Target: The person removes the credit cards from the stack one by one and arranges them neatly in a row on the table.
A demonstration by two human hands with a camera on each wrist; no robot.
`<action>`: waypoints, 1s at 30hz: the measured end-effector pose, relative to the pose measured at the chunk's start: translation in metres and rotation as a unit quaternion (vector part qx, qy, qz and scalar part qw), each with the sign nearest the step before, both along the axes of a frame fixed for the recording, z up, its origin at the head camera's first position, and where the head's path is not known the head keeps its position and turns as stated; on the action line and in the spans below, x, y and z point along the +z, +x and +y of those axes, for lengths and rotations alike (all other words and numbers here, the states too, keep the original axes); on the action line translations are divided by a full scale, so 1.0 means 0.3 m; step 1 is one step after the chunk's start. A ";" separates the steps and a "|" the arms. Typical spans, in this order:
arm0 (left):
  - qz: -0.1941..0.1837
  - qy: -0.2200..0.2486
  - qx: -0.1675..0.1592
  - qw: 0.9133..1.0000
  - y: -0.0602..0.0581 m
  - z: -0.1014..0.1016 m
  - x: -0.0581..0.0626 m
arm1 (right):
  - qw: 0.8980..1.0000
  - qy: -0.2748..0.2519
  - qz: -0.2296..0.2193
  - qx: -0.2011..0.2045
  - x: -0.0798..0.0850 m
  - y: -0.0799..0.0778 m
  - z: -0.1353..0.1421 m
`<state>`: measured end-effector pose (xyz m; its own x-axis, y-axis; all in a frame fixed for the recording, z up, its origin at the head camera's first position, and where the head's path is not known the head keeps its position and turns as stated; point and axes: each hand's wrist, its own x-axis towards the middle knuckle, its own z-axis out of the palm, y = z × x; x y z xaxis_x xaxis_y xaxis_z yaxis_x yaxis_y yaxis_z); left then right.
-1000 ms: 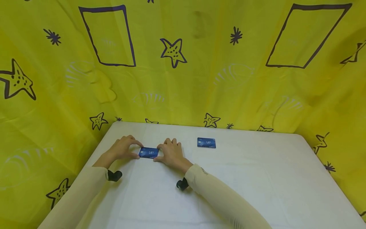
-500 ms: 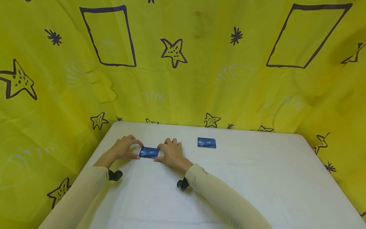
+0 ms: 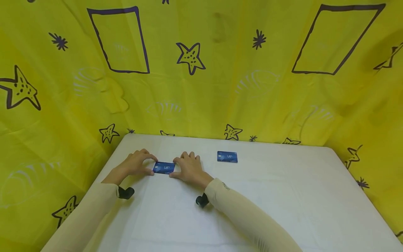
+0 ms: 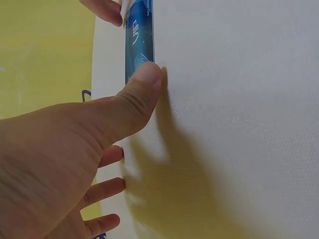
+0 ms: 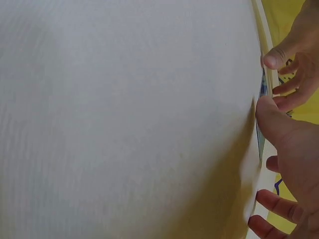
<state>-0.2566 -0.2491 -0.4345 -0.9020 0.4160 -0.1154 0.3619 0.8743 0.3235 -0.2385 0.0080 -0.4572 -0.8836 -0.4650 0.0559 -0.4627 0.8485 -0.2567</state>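
While left hand and right hand pinch it, the blue VIP card shows — perhaps — a chip.

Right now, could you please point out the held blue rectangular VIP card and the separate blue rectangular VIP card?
Held blue rectangular VIP card point(image 3: 164, 168): head view, centre of its face.
Separate blue rectangular VIP card point(image 3: 227, 156): head view, centre of its face.

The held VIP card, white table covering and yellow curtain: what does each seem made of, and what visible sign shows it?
Held VIP card: probably smooth plastic, being thin with crisp edges; coated cardstock is possible.
White table covering: seemingly matte cloth or vinyl, given the fine texture in the left wrist view.
Yellow curtain: likely thin, fairly matte fabric, hanging in soft folds; plastic sheeting possible.
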 end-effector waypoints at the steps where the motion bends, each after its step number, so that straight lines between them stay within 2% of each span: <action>1: -0.003 -0.001 0.000 1.000 -0.001 0.000 0.001 | 1.000 0.000 -0.002 0.003 0.000 -0.002 0.003; 10: 0.004 -0.004 -0.004 1.000 -0.003 0.007 0.011 | 0.998 -0.027 -0.033 0.045 0.013 -0.018 0.048; 18: 0.016 0.006 -0.003 1.000 -0.002 0.013 0.016 | 0.995 -0.037 -0.042 0.085 0.035 -0.036 0.098; 30: 0.056 0.005 -0.013 0.998 0.002 0.023 0.006 | 0.996 -0.018 -0.021 0.089 0.050 -0.065 0.170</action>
